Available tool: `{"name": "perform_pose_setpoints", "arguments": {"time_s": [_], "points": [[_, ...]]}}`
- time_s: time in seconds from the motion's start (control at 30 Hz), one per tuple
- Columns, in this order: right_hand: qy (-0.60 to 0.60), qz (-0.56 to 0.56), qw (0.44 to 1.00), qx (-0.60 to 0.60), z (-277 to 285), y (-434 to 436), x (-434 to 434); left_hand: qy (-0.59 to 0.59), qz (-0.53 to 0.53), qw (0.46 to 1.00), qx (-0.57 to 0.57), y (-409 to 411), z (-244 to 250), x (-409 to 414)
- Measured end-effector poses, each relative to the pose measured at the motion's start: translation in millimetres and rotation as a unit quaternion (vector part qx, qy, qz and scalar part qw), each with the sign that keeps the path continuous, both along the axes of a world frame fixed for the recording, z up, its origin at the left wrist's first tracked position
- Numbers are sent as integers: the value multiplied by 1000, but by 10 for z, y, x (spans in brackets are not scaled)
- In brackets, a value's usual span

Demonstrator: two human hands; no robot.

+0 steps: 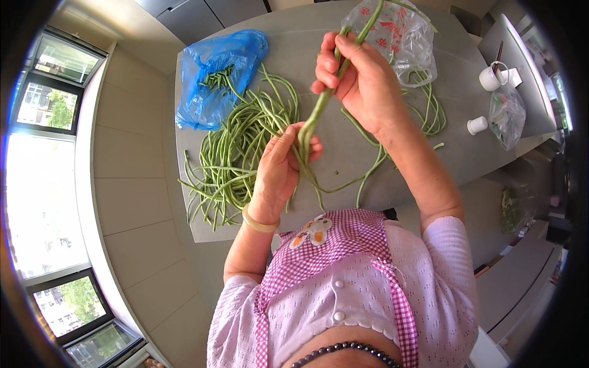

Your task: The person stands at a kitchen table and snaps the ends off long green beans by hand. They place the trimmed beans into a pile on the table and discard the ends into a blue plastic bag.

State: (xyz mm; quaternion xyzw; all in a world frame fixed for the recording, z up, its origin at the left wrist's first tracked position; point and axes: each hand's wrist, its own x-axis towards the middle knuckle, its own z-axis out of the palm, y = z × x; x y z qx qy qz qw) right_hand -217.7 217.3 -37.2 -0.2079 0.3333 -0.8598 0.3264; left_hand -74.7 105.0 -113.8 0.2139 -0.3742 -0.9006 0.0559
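Observation:
Several long green yardlong beans (317,110) stretch between my two hands above the table. My right hand (352,69) grips their upper length, and their ends rise past it over a clear plastic bag. Lower down, my left hand (286,154) holds the same beans between thumb and fingers, and their other ends hang toward the table edge. Left of and beneath my left hand spreads a large tangled pile of yardlong beans (230,152). A blue plastic bag (202,92) lies behind the pile, with short cut bean pieces (218,78) on it.
The clear bag (400,41) with red print lies at the far side, with loose beans (430,108) near it. On the right are a white cup (490,79), a white cap-like container (477,125) and another clear bag (506,115). The grey table's (211,232) near edge is before my apron.

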Motion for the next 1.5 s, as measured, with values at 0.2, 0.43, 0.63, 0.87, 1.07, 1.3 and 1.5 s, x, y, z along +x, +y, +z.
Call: {"name": "perform_pose_setpoints", "arguments": {"time_s": [0.2, 0.43, 0.63, 0.87, 1.07, 1.3, 1.5], "points": [[174, 72, 968, 168, 426, 233, -9, 21, 0, 1000, 17, -252, -388, 43], [525, -52, 744, 409, -503, -28, 501, 73, -20, 995, -65, -122, 94, -116], [562, -56, 740, 365, -729, -48, 805, -24, 68, 972, -222, -209, -54, 55], [458, -150, 761, 434, -1424, 335, 20, 65, 12, 995, -79, -541, 168, 247], [457, -143, 775, 412, -1602, 421, -155, 117, -16, 993, 10, -642, 213, 311], [311, 207, 887, 273, -1466, 237, 30, 151, -35, 983, 100, -717, 211, 272], [100, 383, 866, 306, -1284, 453, -91, 161, 2, 979, 122, -929, 215, 304]]}}
